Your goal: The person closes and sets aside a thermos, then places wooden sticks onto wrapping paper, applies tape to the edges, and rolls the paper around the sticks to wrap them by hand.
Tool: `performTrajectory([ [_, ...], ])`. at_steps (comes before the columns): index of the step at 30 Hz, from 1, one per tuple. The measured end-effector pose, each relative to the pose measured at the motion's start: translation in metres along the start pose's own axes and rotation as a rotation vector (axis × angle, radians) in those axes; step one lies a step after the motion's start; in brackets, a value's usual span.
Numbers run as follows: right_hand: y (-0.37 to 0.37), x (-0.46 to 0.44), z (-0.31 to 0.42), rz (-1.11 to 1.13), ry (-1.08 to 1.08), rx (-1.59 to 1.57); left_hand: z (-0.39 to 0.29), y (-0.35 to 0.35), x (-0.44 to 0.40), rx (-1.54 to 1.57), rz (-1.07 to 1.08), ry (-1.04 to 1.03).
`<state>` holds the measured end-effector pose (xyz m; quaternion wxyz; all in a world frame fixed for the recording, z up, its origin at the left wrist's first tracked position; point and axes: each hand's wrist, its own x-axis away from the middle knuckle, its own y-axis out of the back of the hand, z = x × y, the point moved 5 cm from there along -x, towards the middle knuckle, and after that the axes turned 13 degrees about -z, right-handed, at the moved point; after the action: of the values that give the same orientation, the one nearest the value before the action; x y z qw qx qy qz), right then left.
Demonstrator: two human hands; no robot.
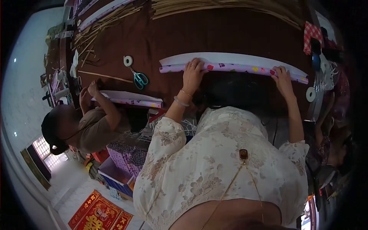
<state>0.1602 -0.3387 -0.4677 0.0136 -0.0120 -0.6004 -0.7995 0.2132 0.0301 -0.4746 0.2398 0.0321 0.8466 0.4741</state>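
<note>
A long roll of lilac paper with coloured squares [237,68] lies across the brown cloth in front of me, its white inner side showing along the far edge. My left hand [194,73] is closed on the roll left of its middle, fingers curled over it. Nearer the roll's right end, my right hand [282,79] holds it with bent fingers. Left of the roll lie teal-handled scissors [140,79] and a white tape roll [128,60]. Another tape roll [310,94] lies below the roll's right end.
A co-worker [88,126] at the left has both hands near a similar patterned roll [130,100]. Thin brown strips [226,8] lie along the far side of the table. A red checked cloth [312,36] is at the right edge. A purple-filled box [119,168] stands below left.
</note>
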Motion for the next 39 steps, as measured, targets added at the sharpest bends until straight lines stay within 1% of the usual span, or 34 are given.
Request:
performTrajectory([
  [4, 0.003, -0.003, 0.004, -0.026, 0.02, -0.008, 0.001, 0.0, -0.005, 0.015, 0.049, 0.024],
  [6, -0.003, -0.002, 0.0, -0.098, 0.096, 0.057, 0.006, -0.002, -0.003, 0.014, 0.032, 0.003],
  [7, 0.007, -0.007, 0.01, 0.043, -0.015, -0.052, 0.003, 0.002, -0.003, 0.013, 0.025, 0.011],
  [8, -0.006, -0.006, -0.006, -0.004, 0.045, -0.008, -0.001, 0.007, -0.007, 0.011, 0.013, 0.017],
  [10, -0.008, -0.005, -0.014, -0.034, 0.14, 0.072, 0.001, 0.005, -0.007, 0.047, 0.019, 0.003],
  [13, -0.016, -0.008, -0.018, -0.049, 0.167, 0.006, 0.003, 0.001, -0.005, 0.01, -0.01, -0.039],
  [16, -0.021, -0.009, -0.022, -0.059, 0.132, 0.096, 0.0, 0.004, -0.005, -0.017, 0.032, -0.01],
  [18, -0.022, -0.011, -0.024, -0.012, 0.081, 0.086, -0.003, 0.008, -0.005, -0.056, 0.025, 0.022],
  [19, -0.015, -0.008, -0.016, -0.037, 0.084, 0.019, -0.003, 0.014, -0.005, -0.046, -0.035, -0.002],
  [20, -0.008, -0.008, -0.007, -0.067, 0.081, -0.042, -0.003, 0.021, -0.002, -0.007, -0.067, 0.129],
  [21, -0.005, -0.008, -0.005, -0.056, 0.069, -0.008, 0.0, 0.028, -0.001, 0.029, -0.092, 0.26],
  [23, -0.002, -0.008, -0.005, -0.049, 0.038, 0.045, 0.02, 0.036, 0.019, -0.065, -0.323, 0.442],
  [25, -0.004, -0.008, 0.0, -0.042, 0.067, 0.017, 0.044, 0.052, 0.037, -0.205, -0.601, 0.535],
  [27, -0.004, -0.007, -0.003, -0.042, 0.059, 0.013, 0.07, 0.064, 0.052, -0.237, -0.689, 0.681],
  [28, -0.005, -0.008, -0.002, -0.043, 0.054, -0.003, 0.078, 0.068, 0.051, -0.238, -0.692, 0.684],
  [30, -0.004, -0.013, 0.001, -0.022, 0.029, -0.003, 0.107, 0.062, 0.059, 0.155, -0.657, 1.063],
  [32, -0.004, -0.009, 0.002, 0.005, -0.016, 0.005, 0.122, 0.058, 0.059, 0.163, -0.665, 1.059],
  [34, -0.001, -0.008, 0.004, -0.034, 0.027, 0.01, 0.127, 0.052, 0.05, 0.192, -0.569, 1.023],
  [35, -0.004, -0.007, 0.001, -0.057, 0.053, 0.02, 0.126, 0.055, 0.048, 0.148, -0.593, 0.975],
  [36, -0.008, -0.006, -0.004, -0.082, 0.067, 0.04, 0.141, 0.043, 0.056, 0.258, -0.574, 1.008],
  [37, -0.013, -0.004, -0.007, -0.102, 0.062, 0.038, 0.145, 0.043, 0.06, 0.126, -0.594, 0.965],
  [38, -0.012, -0.004, -0.007, -0.122, 0.046, 0.048, 0.149, 0.042, 0.061, -0.045, -0.583, 0.772],
  [39, -0.006, -0.006, 0.001, -0.069, 0.001, 0.077, 0.156, 0.038, 0.063, 0.134, -0.512, 0.913],
])
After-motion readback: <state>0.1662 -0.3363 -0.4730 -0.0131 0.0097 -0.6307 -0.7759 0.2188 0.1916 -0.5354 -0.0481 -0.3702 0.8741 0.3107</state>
